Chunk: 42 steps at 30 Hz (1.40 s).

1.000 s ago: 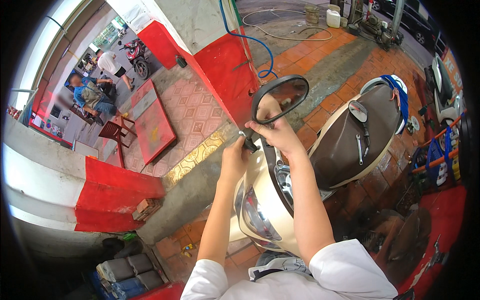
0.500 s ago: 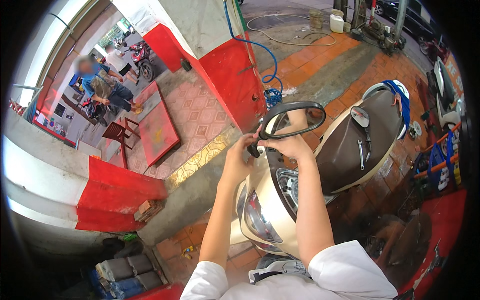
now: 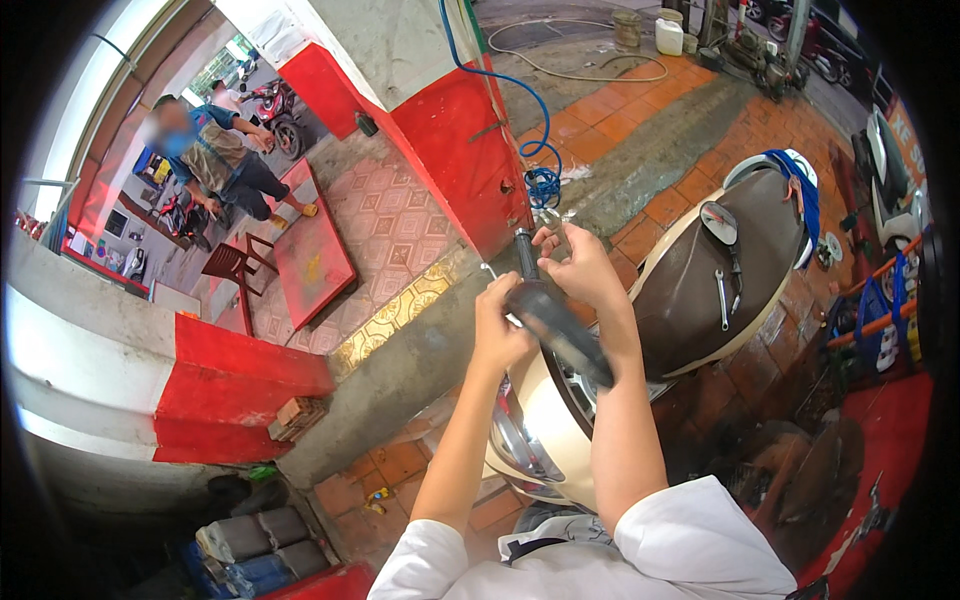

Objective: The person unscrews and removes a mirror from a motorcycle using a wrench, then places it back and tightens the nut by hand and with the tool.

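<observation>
Head view: a black mirror [image 3: 565, 335], blurred, slants across the front of the cream scooter [image 3: 548, 430], just below the black handlebar grip [image 3: 527, 255].
Left hand [image 3: 503, 325]: fingers curled in at the mirror's upper end; what exactly they clasp is covered, so I cannot tell how far they are closed.
Right hand [image 3: 585, 270]: beside the handlebar grip, fingers half bent; I cannot tell whether anything sits between them.
In the way: the mirror's lower end overlaps the right forearm [image 3: 630, 430], and both forearms hide parts of the scooter.
Brown seat [image 3: 665, 310]: a second mirror [image 3: 719, 225] and a spanner [image 3: 722, 297] lie on it, with a blue cloth [image 3: 800, 205] at its far end.
Red pillar [image 3: 450, 140]: just past the handlebar grip, a blue hose [image 3: 543, 130] hanging beside it, coiled at the bottom.
Doorway side: a brown chair [image 3: 235, 262] near a red slab [image 3: 315, 262]; a person [image 3: 215, 160] in blue stands beyond; bricks [image 3: 296, 417] sit against a red wall [image 3: 240, 390].
</observation>
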Motion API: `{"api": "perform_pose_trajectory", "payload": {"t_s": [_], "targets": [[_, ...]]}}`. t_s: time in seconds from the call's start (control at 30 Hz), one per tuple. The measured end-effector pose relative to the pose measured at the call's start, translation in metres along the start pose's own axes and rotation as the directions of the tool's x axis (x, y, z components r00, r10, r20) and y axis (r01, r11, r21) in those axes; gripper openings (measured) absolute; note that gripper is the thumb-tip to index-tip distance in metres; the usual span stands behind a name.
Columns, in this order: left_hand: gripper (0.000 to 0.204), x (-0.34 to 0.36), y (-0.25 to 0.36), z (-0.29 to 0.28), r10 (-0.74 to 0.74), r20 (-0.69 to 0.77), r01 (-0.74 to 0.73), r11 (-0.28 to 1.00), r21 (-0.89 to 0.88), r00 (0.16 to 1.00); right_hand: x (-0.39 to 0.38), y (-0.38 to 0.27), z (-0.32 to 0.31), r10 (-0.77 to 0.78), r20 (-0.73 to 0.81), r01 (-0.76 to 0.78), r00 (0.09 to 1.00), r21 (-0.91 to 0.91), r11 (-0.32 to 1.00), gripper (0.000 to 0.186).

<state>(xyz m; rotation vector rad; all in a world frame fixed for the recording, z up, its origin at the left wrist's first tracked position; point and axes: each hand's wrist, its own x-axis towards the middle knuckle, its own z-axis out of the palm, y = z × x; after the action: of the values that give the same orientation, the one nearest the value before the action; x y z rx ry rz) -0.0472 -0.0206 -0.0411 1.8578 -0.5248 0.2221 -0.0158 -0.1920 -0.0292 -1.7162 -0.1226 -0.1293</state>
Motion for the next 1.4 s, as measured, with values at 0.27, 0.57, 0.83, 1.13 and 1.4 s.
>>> {"api": "perform_pose_trajectory", "payload": {"t_s": [0.27, 0.57, 0.83, 1.13, 1.4], "targets": [[0.021, -0.009, -0.047, -0.034, 0.066, -0.148, -0.087, 0.987, -0.137, 0.987, -0.002, 0.003, 0.029, 0.041, 0.165, 0.004, 0.985, -0.260, 0.966, 0.033], [0.034, -0.005, -0.013, -0.030, 0.096, 0.038, -0.090, 0.986, -0.140, 0.995, -0.004, 0.012, 0.046, 0.186, 0.243, -0.106, 0.952, -0.310, 0.945, 0.026], [0.014, -0.028, -0.021, -0.014, -0.029, -0.503, 0.126, 0.979, 0.160, 0.864, -0.001, 0.018, 0.046, 0.249, 0.197, -0.193, 0.948, -0.265, 0.945, 0.027], [0.020, 0.006, -0.032, -0.043, -0.409, -0.415, 0.215, 0.873, -0.438, 0.813, -0.004, 0.010, 0.046, 0.323, 0.183, -0.267, 0.929, -0.274, 0.924, 0.024], [0.017, 0.052, -0.035, -0.051, -0.266, -0.100, 0.249, 0.956, -0.153, 0.959, 0.001, 0.038, 0.037, 0.278, 0.152, -0.233, 0.948, -0.262, 0.937, 0.019]]}}
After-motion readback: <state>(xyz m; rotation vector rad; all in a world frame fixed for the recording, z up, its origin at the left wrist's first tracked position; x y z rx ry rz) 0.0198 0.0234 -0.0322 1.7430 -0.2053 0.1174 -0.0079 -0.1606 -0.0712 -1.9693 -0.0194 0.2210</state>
